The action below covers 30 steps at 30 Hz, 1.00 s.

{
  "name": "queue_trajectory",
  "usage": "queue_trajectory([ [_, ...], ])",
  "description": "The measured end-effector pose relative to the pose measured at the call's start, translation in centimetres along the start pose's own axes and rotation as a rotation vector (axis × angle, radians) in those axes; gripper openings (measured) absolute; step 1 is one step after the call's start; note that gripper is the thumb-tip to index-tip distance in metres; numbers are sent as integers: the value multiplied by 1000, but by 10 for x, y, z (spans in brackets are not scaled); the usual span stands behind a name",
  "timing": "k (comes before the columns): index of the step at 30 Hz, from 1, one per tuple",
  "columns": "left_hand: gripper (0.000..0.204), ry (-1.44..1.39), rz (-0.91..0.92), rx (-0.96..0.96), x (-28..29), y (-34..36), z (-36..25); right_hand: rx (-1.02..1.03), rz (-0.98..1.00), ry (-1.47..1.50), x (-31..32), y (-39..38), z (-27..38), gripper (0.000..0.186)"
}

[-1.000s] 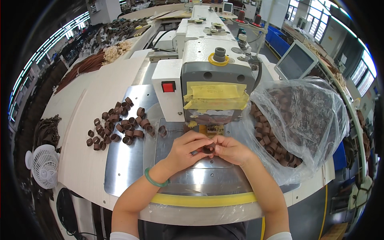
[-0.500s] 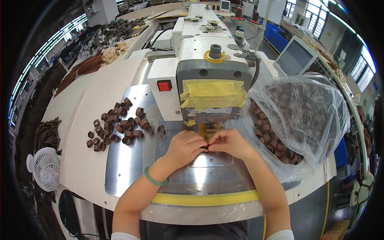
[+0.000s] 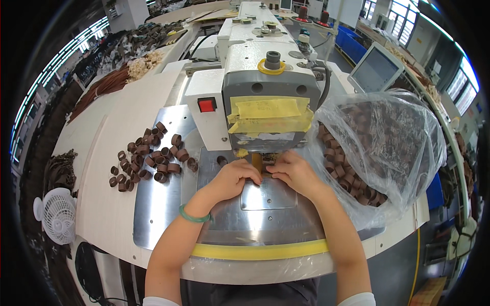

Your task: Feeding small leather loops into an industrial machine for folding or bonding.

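My left hand [image 3: 239, 174] has curled fingers pressed down on the metal work plate [image 3: 268, 201], just below the head of the white sewing machine [image 3: 268, 76]. My right hand [image 3: 287, 168] is bent in with fingertips together at the brass-coloured piece [image 3: 257, 164] under the head. Whatever sits in the fingers of either hand is hidden or too small to make out. Loose brown rings [image 3: 148, 158] lie in a heap to the left on the plate and board. A clear plastic bag [image 3: 393, 148] full of similar rings lies to the right.
A small white fan [image 3: 56, 217] is at the left edge. Yellow tape [image 3: 255, 250] runs along the front edge. A screen [image 3: 374, 69] stands at back right, with blue bins [image 3: 348, 41] behind it and brown strips [image 3: 94, 94] at back left.
Both hands have moved away from me, toward the machine's needle area. The brown ring held between them a second ago is no longer clearly visible.
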<state>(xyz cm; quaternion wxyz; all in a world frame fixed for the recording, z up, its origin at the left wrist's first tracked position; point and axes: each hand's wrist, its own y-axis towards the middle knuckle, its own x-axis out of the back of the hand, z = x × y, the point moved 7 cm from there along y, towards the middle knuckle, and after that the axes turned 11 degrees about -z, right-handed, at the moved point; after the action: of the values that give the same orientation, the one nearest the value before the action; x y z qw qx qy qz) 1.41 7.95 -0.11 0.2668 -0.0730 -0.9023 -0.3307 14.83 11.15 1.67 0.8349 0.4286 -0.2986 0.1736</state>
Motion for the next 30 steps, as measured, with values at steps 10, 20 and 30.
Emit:
queue_trajectory([
  [10,31,309,-290,241,-4,9,22,-11,-117,-96,-9,-3,-10,11],
  [20,24,242,-373,517,-9,3,40,-192,-140,129,-15,-3,-38,14],
  [30,21,350,-355,390,-8,12,30,-457,-133,81,-6,2,-38,15],
])
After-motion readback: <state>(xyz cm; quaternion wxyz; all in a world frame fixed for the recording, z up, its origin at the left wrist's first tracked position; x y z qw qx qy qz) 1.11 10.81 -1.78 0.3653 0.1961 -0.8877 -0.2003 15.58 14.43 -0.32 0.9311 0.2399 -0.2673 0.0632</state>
